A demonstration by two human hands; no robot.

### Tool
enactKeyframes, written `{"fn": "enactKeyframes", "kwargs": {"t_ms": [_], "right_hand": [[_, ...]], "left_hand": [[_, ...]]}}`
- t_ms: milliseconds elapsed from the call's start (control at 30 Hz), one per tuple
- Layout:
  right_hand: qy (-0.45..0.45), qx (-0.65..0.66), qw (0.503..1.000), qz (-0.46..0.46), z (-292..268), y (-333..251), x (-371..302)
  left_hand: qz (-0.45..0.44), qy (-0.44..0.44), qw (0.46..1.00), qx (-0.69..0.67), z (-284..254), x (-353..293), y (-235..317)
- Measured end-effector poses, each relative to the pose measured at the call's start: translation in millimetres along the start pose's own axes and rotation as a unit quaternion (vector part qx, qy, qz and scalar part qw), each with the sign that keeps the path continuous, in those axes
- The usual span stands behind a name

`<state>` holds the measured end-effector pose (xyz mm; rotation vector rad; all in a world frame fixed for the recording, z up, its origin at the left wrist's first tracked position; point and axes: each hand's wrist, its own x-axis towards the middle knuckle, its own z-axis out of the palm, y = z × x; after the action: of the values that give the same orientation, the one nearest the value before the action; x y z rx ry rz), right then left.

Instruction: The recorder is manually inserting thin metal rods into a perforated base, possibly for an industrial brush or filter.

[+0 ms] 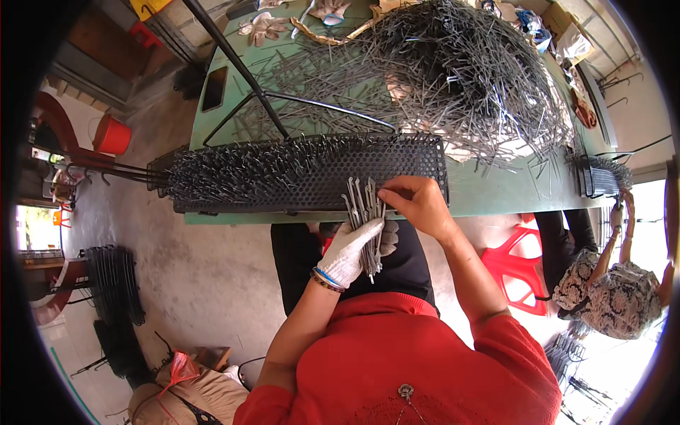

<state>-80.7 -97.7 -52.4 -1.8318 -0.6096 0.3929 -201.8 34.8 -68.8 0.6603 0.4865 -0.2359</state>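
Note:
My left hand [346, 256], in a white knitted glove, is closed around a bundle of thin grey metal rods [363, 202] with bent ends, held upright in front of my lap. Beside the bundle's top, my bare right hand [423, 207] pinches thumb and forefinger together at the end of one rod. Just beyond both hands lies a long black perforated rack [397, 164] at the table's near edge. Rods standing in its holes [241, 173] crowd the left and middle part; holes without rods show toward the right.
A large tangled heap of rods [467, 71] covers the green table [482, 202]. A black metal frame [237, 60] rises from the rack. Gloves [265, 28] and a phone [214, 89] lie at the far left. On the right, another person's arms [627, 219] reach to a second rack [601, 177], near a red stool [516, 269].

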Motion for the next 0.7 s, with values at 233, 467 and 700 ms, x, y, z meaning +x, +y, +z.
{"fn": "enactKeyframes", "kwargs": {"t_ms": [233, 467, 700], "right_hand": [[0.193, 0.029, 0.981, -0.017, -32, -15, 23], [0.282, -0.116, 0.934, -0.186, -36, -10, 58], [0.271, -0.158, 0.918, -0.242, -31, 5, 67]], "left_hand": [[-0.049, -0.001, 0.998, -0.045, -6, 5, -8], [-0.035, 0.039, 0.998, 0.023, -1, 5, -13], [-0.051, 0.039, 0.998, 0.008, 0, 3, -11]]}}
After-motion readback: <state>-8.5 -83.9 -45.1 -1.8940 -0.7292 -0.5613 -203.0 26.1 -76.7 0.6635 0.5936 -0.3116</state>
